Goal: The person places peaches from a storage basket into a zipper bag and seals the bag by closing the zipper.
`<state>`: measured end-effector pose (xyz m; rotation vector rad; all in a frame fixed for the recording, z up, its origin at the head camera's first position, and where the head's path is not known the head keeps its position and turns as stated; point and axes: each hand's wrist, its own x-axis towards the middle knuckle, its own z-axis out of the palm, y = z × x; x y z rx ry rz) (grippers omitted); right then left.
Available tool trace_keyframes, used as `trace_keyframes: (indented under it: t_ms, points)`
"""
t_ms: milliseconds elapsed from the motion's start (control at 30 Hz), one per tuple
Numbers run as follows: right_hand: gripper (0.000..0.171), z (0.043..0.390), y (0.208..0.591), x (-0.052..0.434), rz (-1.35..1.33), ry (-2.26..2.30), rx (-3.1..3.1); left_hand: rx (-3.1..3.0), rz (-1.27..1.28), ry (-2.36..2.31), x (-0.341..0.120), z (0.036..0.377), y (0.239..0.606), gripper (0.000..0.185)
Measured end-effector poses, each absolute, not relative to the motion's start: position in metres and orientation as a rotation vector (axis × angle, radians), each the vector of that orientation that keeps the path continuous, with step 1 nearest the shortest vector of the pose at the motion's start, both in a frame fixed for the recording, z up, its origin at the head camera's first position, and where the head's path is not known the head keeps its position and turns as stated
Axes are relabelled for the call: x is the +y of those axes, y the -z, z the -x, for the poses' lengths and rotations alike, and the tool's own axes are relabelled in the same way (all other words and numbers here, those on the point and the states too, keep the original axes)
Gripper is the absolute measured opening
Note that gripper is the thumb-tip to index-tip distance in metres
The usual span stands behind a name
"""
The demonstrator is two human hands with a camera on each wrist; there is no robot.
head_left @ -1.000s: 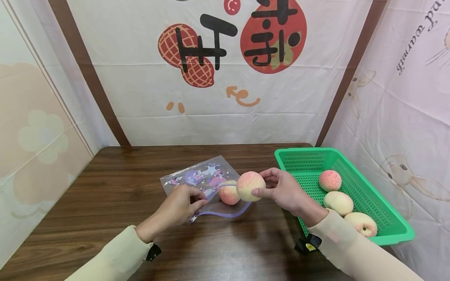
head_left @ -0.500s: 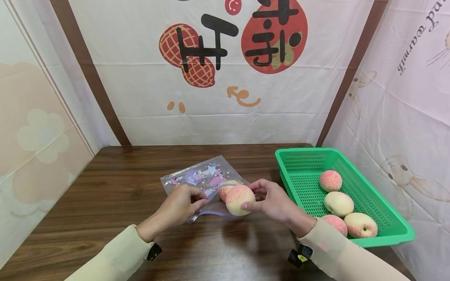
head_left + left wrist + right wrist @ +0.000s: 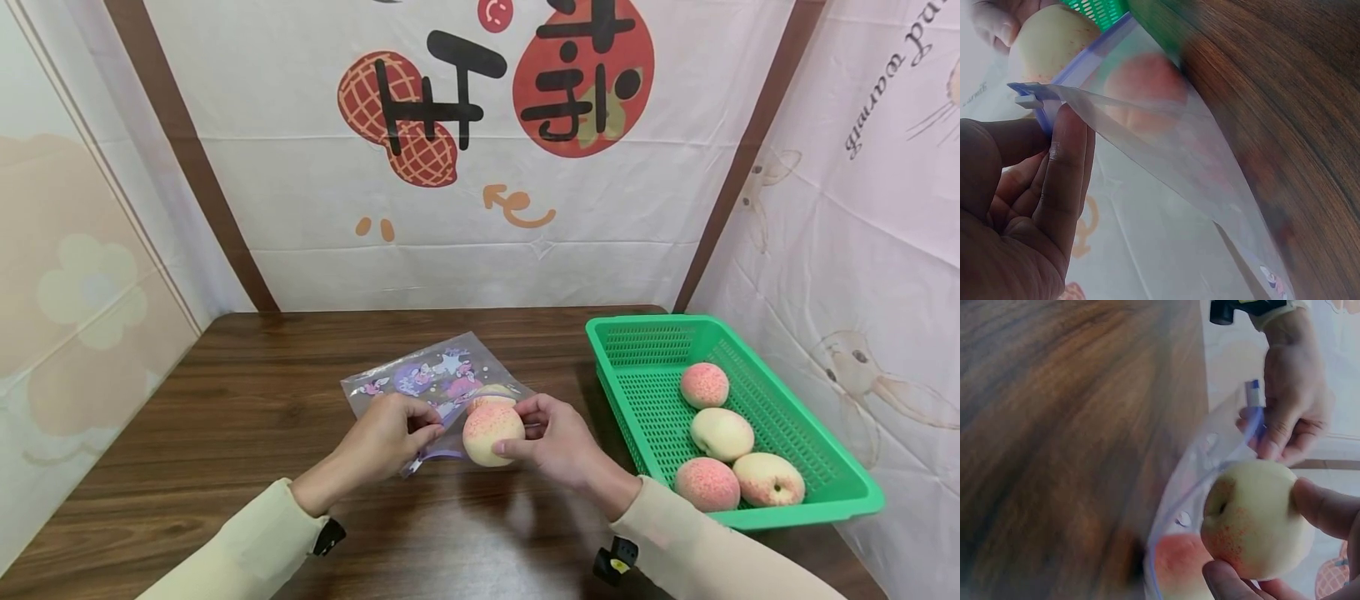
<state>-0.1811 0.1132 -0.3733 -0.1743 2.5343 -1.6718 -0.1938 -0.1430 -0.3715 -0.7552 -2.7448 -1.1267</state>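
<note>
Head view: your left hand (image 3: 390, 437) pinches the zip bag (image 3: 438, 392) rim, holding the mouth open; right hand (image 3: 551, 442) fingers grip a peach (image 3: 492, 433) at its 3 o'clock.

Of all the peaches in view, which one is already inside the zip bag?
The peach half hidden behind the one in the right hand; it lies inside the printed zip bag. Four others sit in the green basket.

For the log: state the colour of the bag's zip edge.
Purple-blue; the bag's zip edge shows best in the left wrist view, pinched by the left hand.
</note>
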Motion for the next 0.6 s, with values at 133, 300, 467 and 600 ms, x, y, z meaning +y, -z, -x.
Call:
trace_keyframes:
  t_ms: [133,300,467,600]
  points:
    - [0.052,0.179,0.382,0.105,0.169,1.755,2.516,-2.741,0.774,1.12,-0.143,0.195,0.372,0.017]
    - [0.055,0.18,0.392,0.097,0.176,1.782,2.519,-2.732,0.791,1.122,-0.142,0.196,0.372,0.016]
    - [0.056,0.182,0.398,0.09,0.175,1.759,2.575,-2.741,0.793,1.118,-0.142,0.196,0.372,0.015]
    - [0.056,0.183,0.403,0.084,0.189,1.738,2.658,-2.747,0.796,1.118,-0.142,0.196,0.371,0.013]
